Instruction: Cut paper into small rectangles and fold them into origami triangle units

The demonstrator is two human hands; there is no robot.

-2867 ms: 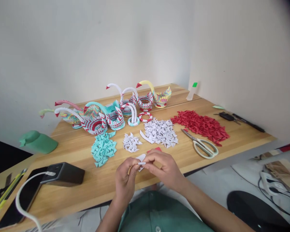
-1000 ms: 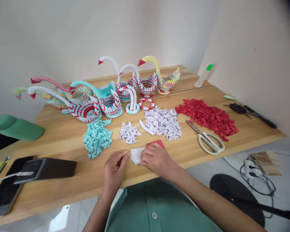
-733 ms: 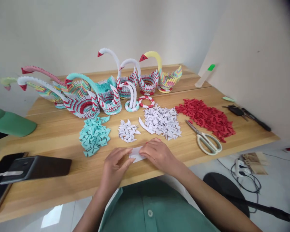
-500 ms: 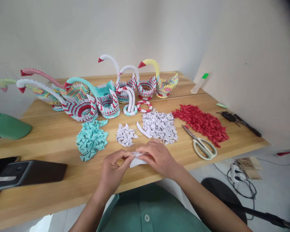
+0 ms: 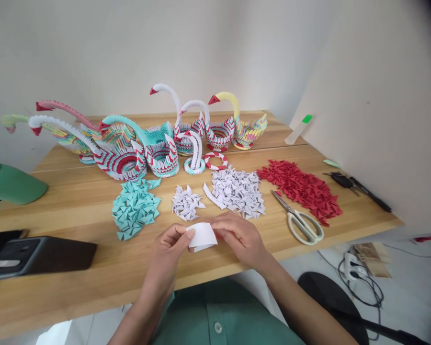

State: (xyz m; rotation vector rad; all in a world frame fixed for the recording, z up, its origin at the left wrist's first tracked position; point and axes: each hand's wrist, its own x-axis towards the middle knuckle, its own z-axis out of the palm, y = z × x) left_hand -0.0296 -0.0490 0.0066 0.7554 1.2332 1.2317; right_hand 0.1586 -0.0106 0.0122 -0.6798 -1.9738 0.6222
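Observation:
A small white sheet of paper (image 5: 203, 235) is bent over on itself above the front part of the table. Its left edge is pinched between the thumb and fingers of my left hand (image 5: 169, 249). At the right edge, the curled fingers of my right hand (image 5: 241, 239) close on the paper; their tips are partly hidden. Just beyond my hands lie a small pile of white folded paper triangles (image 5: 187, 203) and a larger white pile (image 5: 239, 191). A curved strip of joined white pieces (image 5: 212, 195) rests between these piles.
Turquoise triangles (image 5: 136, 208) lie to the left, red triangles (image 5: 301, 187) to the right beside scissors (image 5: 300, 220). Several paper swans (image 5: 161, 155) and a red-white ring (image 5: 216, 161) stand behind. A dark box (image 5: 53, 258) and green bottle (image 5: 16, 182) are at left.
The paper has turned from lying low and flat between my fingers to a raised, bent-over shape facing me. My right hand has shifted slightly right along its edge.

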